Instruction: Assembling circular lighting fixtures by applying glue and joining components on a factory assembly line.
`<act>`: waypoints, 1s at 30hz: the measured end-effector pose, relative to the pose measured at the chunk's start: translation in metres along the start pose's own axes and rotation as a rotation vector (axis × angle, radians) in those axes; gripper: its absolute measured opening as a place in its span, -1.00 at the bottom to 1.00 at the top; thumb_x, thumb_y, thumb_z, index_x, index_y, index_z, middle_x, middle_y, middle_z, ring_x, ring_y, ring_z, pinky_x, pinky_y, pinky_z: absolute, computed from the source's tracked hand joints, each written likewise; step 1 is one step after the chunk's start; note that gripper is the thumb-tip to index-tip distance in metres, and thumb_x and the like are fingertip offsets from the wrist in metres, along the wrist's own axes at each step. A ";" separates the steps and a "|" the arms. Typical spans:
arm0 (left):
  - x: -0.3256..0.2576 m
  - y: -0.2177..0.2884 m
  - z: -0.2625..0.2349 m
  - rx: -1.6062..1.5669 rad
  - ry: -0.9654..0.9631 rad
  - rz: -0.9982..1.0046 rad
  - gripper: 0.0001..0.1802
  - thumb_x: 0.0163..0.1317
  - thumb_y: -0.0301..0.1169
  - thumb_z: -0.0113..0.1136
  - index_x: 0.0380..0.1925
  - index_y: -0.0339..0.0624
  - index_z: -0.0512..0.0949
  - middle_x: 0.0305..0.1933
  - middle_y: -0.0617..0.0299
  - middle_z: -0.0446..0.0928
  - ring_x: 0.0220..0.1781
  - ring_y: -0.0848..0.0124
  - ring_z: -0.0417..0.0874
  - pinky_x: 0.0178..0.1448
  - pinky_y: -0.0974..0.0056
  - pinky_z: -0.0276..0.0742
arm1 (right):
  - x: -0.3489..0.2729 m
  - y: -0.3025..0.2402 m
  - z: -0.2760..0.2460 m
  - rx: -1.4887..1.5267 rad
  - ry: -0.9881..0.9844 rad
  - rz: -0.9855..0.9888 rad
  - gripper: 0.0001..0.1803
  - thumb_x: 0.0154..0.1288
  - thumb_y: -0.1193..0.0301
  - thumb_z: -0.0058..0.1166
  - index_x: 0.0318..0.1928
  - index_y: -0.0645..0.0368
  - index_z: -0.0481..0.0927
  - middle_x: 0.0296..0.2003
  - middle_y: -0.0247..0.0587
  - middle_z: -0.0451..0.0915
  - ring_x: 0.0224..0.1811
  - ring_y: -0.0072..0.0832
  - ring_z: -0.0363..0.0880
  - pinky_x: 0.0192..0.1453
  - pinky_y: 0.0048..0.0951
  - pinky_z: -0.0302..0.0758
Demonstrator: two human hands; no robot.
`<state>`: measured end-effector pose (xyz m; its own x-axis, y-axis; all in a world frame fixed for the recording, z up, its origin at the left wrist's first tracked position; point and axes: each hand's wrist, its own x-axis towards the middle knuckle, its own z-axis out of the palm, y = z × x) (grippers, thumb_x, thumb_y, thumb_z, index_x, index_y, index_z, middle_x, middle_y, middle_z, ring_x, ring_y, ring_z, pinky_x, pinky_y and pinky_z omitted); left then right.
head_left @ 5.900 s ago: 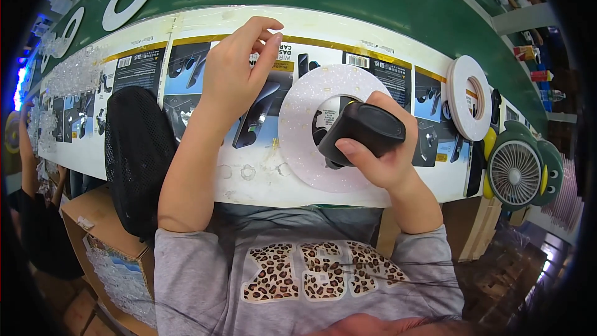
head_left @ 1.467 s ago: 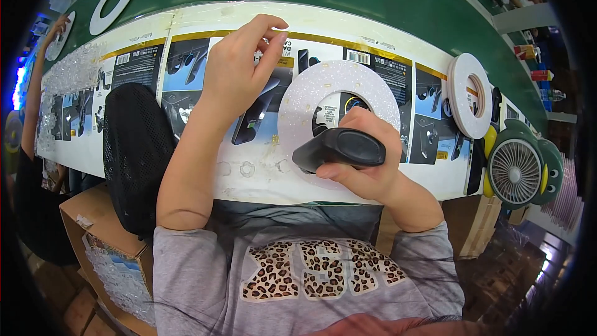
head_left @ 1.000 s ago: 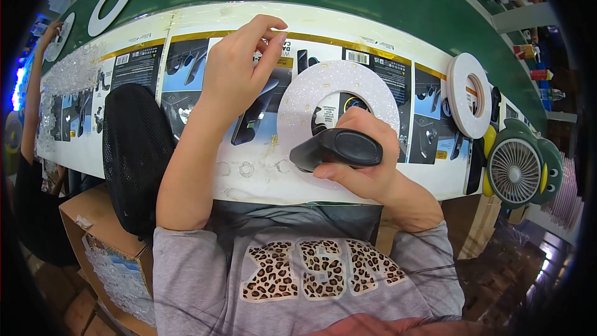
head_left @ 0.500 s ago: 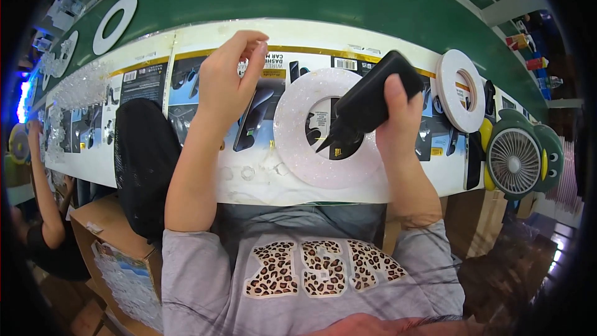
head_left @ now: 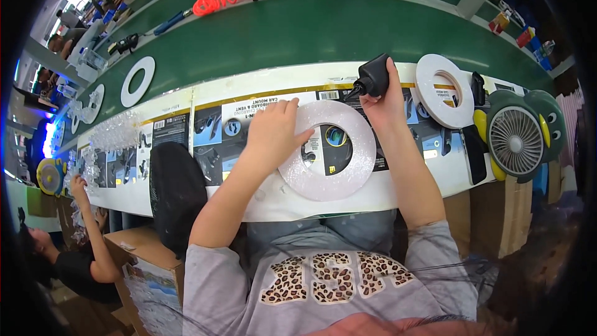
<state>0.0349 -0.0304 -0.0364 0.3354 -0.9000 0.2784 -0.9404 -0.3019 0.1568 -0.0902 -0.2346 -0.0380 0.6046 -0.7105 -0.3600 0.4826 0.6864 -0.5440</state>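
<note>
The right hand (head_left: pixel 378 96) is gripping a black bottle (head_left: pixel 374 76), tilting its nozzle toward the table's (head_left: pixel 280 31) left end. A glittery white ring (head_left: pixel 326 188) is lying flat by the table's near edge. The left hand (head_left: pixel 273 134) is resting over the ring's left side; whether its grip is pinching cannot be told. Stacked rings (head_left: pixel 425 87) are lying nearer the table's right end.

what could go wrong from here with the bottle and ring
The black squeeze bottle in the right hand has its nozzle angled downward near the speckled white ring, so it might drip. The left hand lies over the ring's left side and could nudge it. The stacked white rings stand close to the right hand, which might knock them.
</note>
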 end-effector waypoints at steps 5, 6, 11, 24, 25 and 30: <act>0.005 0.012 -0.005 0.051 -0.066 -0.025 -0.31 0.01 -0.13 0.40 0.11 -0.28 0.48 -0.26 0.02 0.59 -0.22 0.12 0.67 -0.10 0.13 0.59 | -0.001 -0.001 0.004 0.028 -0.008 0.016 -0.66 0.28 0.03 0.21 -0.27 0.01 0.49 -0.48 -0.42 0.53 -0.69 -0.70 0.33 -0.66 -0.73 0.25; 0.008 0.013 -0.008 0.070 -0.108 -0.067 -0.29 0.00 -0.13 0.40 0.12 -0.28 0.46 -0.26 0.01 0.59 -0.22 0.11 0.66 -0.10 0.12 0.59 | -0.001 -0.002 0.003 0.037 -0.011 0.010 -0.66 0.28 0.03 0.21 -0.27 0.01 0.49 -0.48 -0.42 0.53 -0.69 -0.70 0.33 -0.66 -0.73 0.25; 0.044 -0.028 -0.031 0.244 -0.021 -0.312 -0.32 -0.03 -0.09 0.43 0.01 -0.28 0.46 -0.28 0.02 0.61 -0.24 0.14 0.70 -0.16 0.12 0.63 | -0.006 -0.005 0.006 0.043 -0.019 0.011 -0.65 0.28 0.03 0.21 -0.26 0.01 0.48 -0.48 -0.42 0.53 -0.68 -0.69 0.35 -0.67 -0.73 0.26; 0.043 -0.141 -0.022 0.227 0.277 -0.553 -0.26 0.27 -0.03 0.16 0.31 -0.27 0.25 0.29 -0.14 0.38 0.20 -0.05 0.51 0.18 -0.02 0.47 | -0.013 0.001 0.009 0.017 -0.013 0.053 -0.66 0.26 0.05 0.23 -0.23 0.00 0.48 -0.43 -0.45 0.55 -0.58 -0.72 0.45 -0.63 -0.73 0.26; 0.035 -0.136 -0.016 0.150 0.301 -0.441 -0.32 0.27 -0.11 0.19 0.28 -0.26 0.29 0.25 -0.12 0.43 0.18 -0.06 0.51 0.18 0.01 0.47 | -0.012 0.001 0.007 0.005 -0.034 0.060 -0.65 0.26 0.05 0.23 -0.20 0.00 0.48 -0.40 -0.44 0.55 -0.52 -0.69 0.48 -0.57 -0.69 0.34; 0.013 -0.087 -0.003 -0.099 0.322 -0.400 -0.55 0.29 -0.30 0.16 0.16 -0.21 0.44 0.14 -0.06 0.52 0.16 0.00 0.52 0.18 0.06 0.46 | -0.019 0.006 0.016 -0.001 -0.045 0.026 -0.59 0.24 0.09 0.24 -0.04 0.03 0.48 -0.22 -0.37 0.55 -0.17 -0.51 0.59 -0.07 -0.40 0.58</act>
<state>0.1212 -0.0153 -0.0434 0.6823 -0.5738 0.4531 -0.7307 -0.5568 0.3950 -0.0890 -0.2146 -0.0223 0.6447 -0.6849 -0.3396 0.4660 0.7042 -0.5357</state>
